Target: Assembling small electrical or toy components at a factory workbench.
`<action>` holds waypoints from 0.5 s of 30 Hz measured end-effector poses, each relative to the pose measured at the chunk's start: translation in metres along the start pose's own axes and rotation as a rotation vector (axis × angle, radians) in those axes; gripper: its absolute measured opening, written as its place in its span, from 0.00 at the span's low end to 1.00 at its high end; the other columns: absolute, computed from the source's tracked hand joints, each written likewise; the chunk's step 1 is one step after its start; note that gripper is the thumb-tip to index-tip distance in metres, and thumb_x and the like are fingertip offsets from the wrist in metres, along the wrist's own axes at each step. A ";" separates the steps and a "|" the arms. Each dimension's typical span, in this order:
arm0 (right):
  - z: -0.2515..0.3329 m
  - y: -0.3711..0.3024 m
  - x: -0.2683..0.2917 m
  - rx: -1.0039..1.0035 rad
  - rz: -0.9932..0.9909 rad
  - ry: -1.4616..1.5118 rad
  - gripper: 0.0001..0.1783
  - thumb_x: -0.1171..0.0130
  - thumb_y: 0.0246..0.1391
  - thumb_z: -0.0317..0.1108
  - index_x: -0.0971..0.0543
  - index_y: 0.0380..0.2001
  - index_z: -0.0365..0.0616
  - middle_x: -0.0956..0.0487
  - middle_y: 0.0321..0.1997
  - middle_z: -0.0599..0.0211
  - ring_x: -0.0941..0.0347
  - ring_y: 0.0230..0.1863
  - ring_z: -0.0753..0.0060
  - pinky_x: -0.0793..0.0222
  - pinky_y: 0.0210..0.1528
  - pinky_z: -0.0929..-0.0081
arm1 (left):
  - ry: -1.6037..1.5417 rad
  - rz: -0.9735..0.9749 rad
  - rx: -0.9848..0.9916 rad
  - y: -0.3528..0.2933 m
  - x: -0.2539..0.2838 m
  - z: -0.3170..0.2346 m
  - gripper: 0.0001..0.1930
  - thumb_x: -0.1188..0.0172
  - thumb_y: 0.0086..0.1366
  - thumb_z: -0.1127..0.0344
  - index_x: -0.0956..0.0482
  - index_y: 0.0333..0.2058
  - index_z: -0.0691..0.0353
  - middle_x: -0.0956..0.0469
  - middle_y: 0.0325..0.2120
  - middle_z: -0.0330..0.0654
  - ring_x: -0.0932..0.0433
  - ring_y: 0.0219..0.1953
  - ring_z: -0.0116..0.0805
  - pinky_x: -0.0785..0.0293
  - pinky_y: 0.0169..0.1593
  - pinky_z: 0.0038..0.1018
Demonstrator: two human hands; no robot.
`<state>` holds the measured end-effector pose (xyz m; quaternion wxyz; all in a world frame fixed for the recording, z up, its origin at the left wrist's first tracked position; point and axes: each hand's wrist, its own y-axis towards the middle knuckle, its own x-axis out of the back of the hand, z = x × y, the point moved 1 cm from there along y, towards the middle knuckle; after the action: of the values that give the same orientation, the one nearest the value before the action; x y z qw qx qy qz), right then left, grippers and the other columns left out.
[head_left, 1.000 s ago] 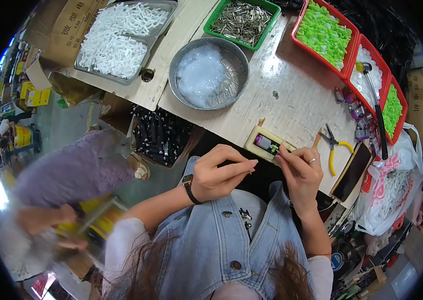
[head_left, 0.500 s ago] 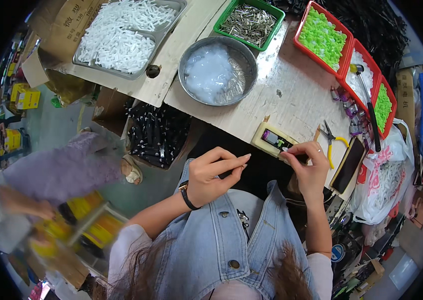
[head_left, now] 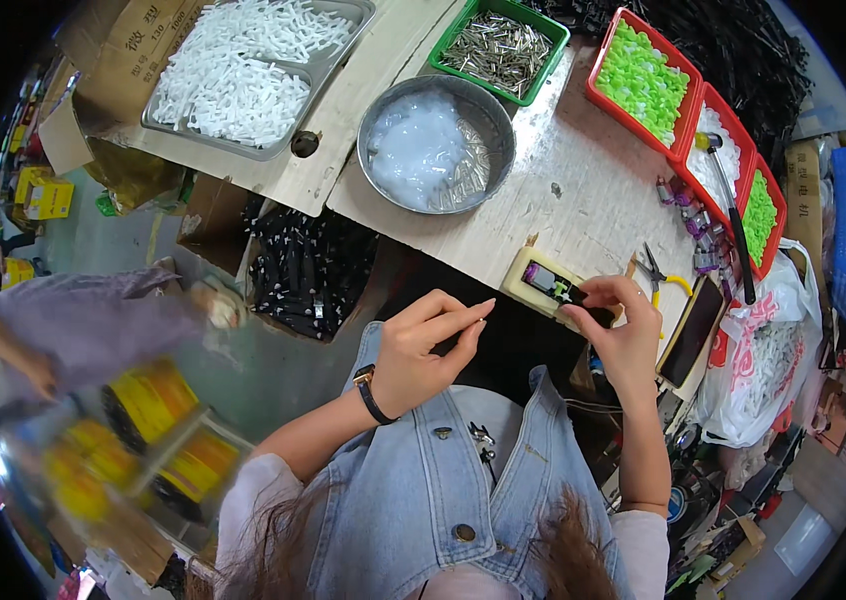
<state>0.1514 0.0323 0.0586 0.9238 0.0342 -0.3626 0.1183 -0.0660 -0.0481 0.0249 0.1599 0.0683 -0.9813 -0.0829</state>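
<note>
A cream block-shaped holder [head_left: 516, 284] lies at the near edge of the bench. In its recess sits a small purple-and-silver motor [head_left: 540, 277], with small green and white parts [head_left: 560, 291] beside it. My right hand [head_left: 625, 330] is at the holder's right end, thumb and forefinger closed round a black plastic piece [head_left: 575, 301]. The fingers partly cover that piece. Left of the holder my left hand [head_left: 431, 345] hangs in front of my vest, thumb and forefinger brought together. Anything between those fingertips is too small to make out.
A metal bowl of clear grease [head_left: 368, 165] stands behind the holder. A green tray of metal pins [head_left: 543, 85] and red trays [head_left: 688, 130] are further back. Yellow-handled pliers [head_left: 656, 275], a dark phone [head_left: 691, 335] and a black-handled tool [head_left: 743, 245] lie right. Another person [head_left: 93, 325] is at the left.
My right hand has shifted slightly, and more of the black piece shows at its fingertips. My left hand stays nearly still. The other person has moved further left.
</note>
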 end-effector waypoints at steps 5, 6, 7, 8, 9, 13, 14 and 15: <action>-0.009 -0.007 -0.004 0.124 -0.042 -0.122 0.16 0.28 0.38 0.26 0.16 0.36 0.43 0.24 0.25 0.68 0.28 0.29 0.71 0.31 0.32 0.74 | -0.007 0.037 -0.008 0.003 -0.005 -0.003 0.15 0.35 0.53 0.78 0.16 0.41 0.61 0.24 0.24 0.39 0.27 0.22 0.25 0.31 0.25 0.21; -0.011 -0.009 -0.006 0.131 -0.069 -0.113 0.17 0.27 0.38 0.27 0.16 0.37 0.43 0.24 0.25 0.67 0.29 0.29 0.70 0.31 0.32 0.73 | -0.006 0.048 -0.012 0.005 -0.007 -0.005 0.15 0.35 0.53 0.78 0.16 0.41 0.61 0.24 0.24 0.39 0.27 0.22 0.25 0.31 0.25 0.21; -0.012 -0.011 -0.008 0.138 -0.099 -0.105 0.18 0.27 0.37 0.27 0.16 0.37 0.43 0.24 0.25 0.67 0.29 0.29 0.69 0.32 0.32 0.72 | -0.014 0.060 0.000 0.006 -0.009 -0.006 0.15 0.34 0.52 0.79 0.16 0.41 0.61 0.24 0.24 0.39 0.26 0.23 0.25 0.31 0.26 0.20; -0.014 -0.014 -0.011 0.175 -0.105 -0.121 0.18 0.27 0.37 0.27 0.16 0.38 0.43 0.24 0.26 0.67 0.30 0.29 0.68 0.32 0.32 0.72 | -0.023 0.073 0.012 0.006 -0.011 -0.008 0.16 0.34 0.51 0.80 0.15 0.40 0.61 0.24 0.25 0.39 0.25 0.24 0.25 0.31 0.27 0.20; -0.017 -0.014 -0.009 0.209 -0.120 -0.147 0.19 0.28 0.37 0.27 0.16 0.38 0.43 0.24 0.26 0.67 0.30 0.28 0.67 0.32 0.33 0.71 | -0.041 0.092 0.016 0.010 -0.016 -0.010 0.16 0.34 0.50 0.80 0.15 0.40 0.62 0.24 0.25 0.39 0.25 0.25 0.25 0.31 0.28 0.19; -0.012 -0.005 0.025 0.276 -0.260 -0.193 0.19 0.29 0.40 0.27 0.17 0.40 0.42 0.21 0.29 0.63 0.26 0.33 0.66 0.30 0.38 0.74 | -0.013 0.117 -0.031 0.024 -0.021 -0.020 0.15 0.33 0.49 0.81 0.15 0.37 0.63 0.23 0.24 0.40 0.24 0.25 0.27 0.30 0.29 0.20; -0.012 0.004 0.054 0.283 -0.379 -0.228 0.17 0.31 0.43 0.27 0.17 0.40 0.41 0.19 0.32 0.62 0.24 0.35 0.67 0.29 0.40 0.75 | -0.031 0.130 -0.026 0.027 -0.022 -0.024 0.14 0.34 0.49 0.82 0.15 0.37 0.64 0.23 0.25 0.41 0.25 0.26 0.26 0.30 0.30 0.19; -0.023 0.018 0.090 0.128 -0.549 -0.266 0.15 0.33 0.47 0.28 0.17 0.41 0.40 0.18 0.33 0.60 0.23 0.35 0.68 0.29 0.41 0.75 | -0.077 0.150 0.008 0.029 -0.023 -0.024 0.13 0.35 0.51 0.82 0.15 0.38 0.66 0.23 0.26 0.41 0.25 0.26 0.25 0.30 0.31 0.18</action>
<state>0.2261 0.0705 0.1021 0.8617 0.2044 -0.4491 -0.1187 -0.0393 -0.0192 0.0459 0.1273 -0.0080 -0.9894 -0.0693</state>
